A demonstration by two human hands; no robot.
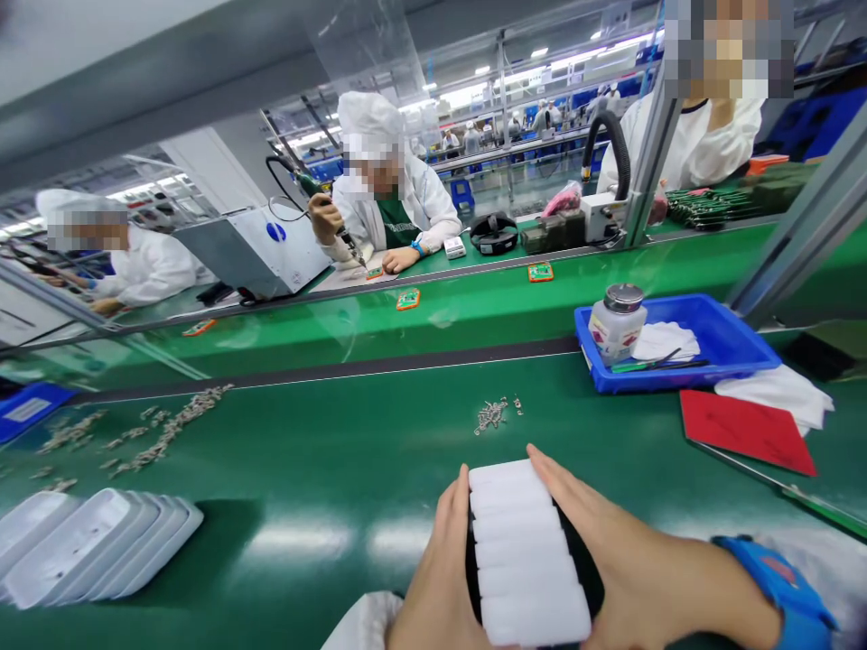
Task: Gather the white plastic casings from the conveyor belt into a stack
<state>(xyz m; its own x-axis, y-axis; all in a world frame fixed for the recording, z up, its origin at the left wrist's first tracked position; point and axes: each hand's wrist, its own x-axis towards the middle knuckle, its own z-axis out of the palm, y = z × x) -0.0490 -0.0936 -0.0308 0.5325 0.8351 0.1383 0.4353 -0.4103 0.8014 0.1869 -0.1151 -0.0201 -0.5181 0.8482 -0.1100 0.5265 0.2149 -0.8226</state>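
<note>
Green conveyor bench point(325, 469) on a factory line. Left hand point(437, 578) and right hand point(629, 564) clamp a stack of white plastic pieces point(525, 551) between them, low centre; small metal parts point(491, 415) just beyond, blue tray point(724, 338) far right, white trays point(88, 546) left.

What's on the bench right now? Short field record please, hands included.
left hand: grips the left side of the stack of white pads
right hand: grips its right side, blue wristband on the wrist
surface: green bench
ahead: small metal parts
far left: white trays, overlapped
right: blue bin holding a dispenser bottle; red sheet
</note>
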